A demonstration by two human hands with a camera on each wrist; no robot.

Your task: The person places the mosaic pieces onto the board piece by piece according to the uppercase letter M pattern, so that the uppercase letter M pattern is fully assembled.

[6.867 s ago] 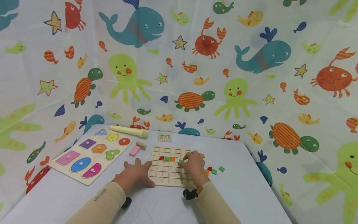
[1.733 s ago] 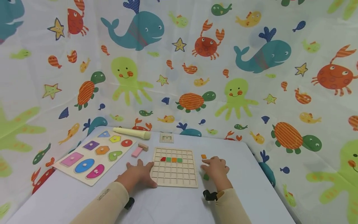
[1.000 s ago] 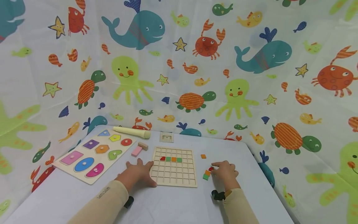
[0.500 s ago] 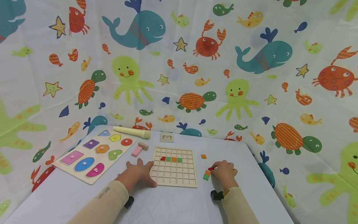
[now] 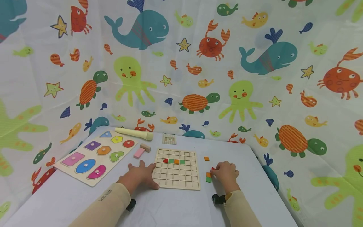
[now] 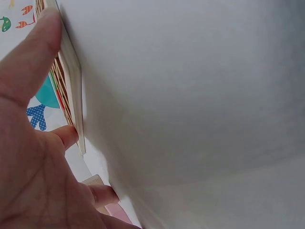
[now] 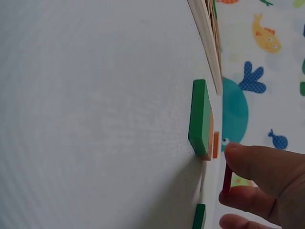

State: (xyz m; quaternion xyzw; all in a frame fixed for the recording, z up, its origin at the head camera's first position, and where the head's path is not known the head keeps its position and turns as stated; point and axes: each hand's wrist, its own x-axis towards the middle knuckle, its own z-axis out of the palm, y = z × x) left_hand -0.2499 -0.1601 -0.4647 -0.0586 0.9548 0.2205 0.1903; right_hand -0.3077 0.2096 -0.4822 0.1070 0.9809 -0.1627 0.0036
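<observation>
My right hand (image 5: pixel 226 173) pinches a red tile (image 7: pixel 228 179) between thumb and finger, raised off the table in the right wrist view. In the head view, an orange tile (image 5: pixel 208 174) and a green tile (image 5: pixel 208 180) lie beside that hand. A square wooden grid board (image 5: pixel 175 179) lies to its left. One row holds a red quarter-round tile (image 5: pixel 165 160), a green tile (image 5: pixel 171 161), an orange tile (image 5: pixel 176 161) and another green tile (image 5: pixel 182 162). My left hand (image 5: pixel 139 177), fingers spread, touches the board's left edge with thumb and a finger.
A shape puzzle board (image 5: pixel 71 170) with colored knobbed pieces lies at left. Behind are a pale yellow stick (image 5: pixel 133 133), a pink block (image 5: pixel 139 153), a wooden block (image 5: pixel 145 147) and a small grid piece (image 5: pixel 169 139). One orange tile (image 5: pixel 206 158) lies apart. Another green tile (image 7: pixel 199 217) shows near my right hand.
A green tile has been set in the board's row and released. My right hand has moved right to the loose tiles and picked up a red one. My left hand stays on the board's edge.
</observation>
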